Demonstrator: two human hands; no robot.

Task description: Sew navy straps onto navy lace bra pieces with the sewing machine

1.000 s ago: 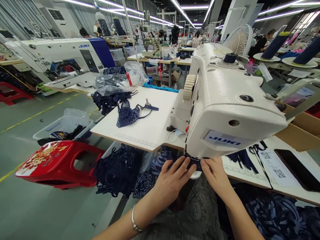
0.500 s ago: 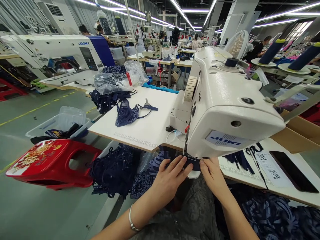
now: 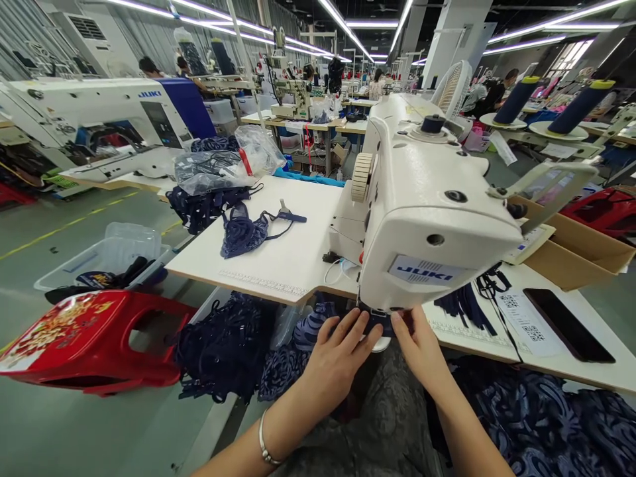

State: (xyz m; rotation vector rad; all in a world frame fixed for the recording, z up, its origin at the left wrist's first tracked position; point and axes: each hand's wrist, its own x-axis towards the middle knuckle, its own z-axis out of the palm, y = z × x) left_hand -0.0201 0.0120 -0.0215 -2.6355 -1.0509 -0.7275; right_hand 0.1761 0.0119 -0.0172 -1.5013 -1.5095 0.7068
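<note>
Beneath the head of the white JUKI sewing machine (image 3: 442, 225) lies a dark navy piece of fabric (image 3: 380, 324), with the presser foot close above it. My left hand (image 3: 335, 358) rests on its left part, fingers stretched out and spread near the needle. On the right edge, my right hand (image 3: 420, 344) pinches the fabric between thumb and fingers; those fingertips are partly hidden. A patterned blue bra cup (image 3: 313, 328) hangs just left of my left hand; whether it joins the fabric I cannot tell. A finished-looking navy bra (image 3: 243, 230) lies on the white tabletop (image 3: 308, 255).
Navy garments (image 3: 223, 348) are heaped below the table's left edge, beside a red stool (image 3: 99, 338). On the right stand a phone (image 3: 569, 324), a printed code sheet (image 3: 527, 324), navy straps (image 3: 464, 308) and a cardboard box (image 3: 586, 248). More patterned garments (image 3: 541, 417) lie lower right.
The whole view has shifted, so the machine and table appear farther left. Both hands stay at the needle; the right hand has moved slightly left with its fingers more bent.
</note>
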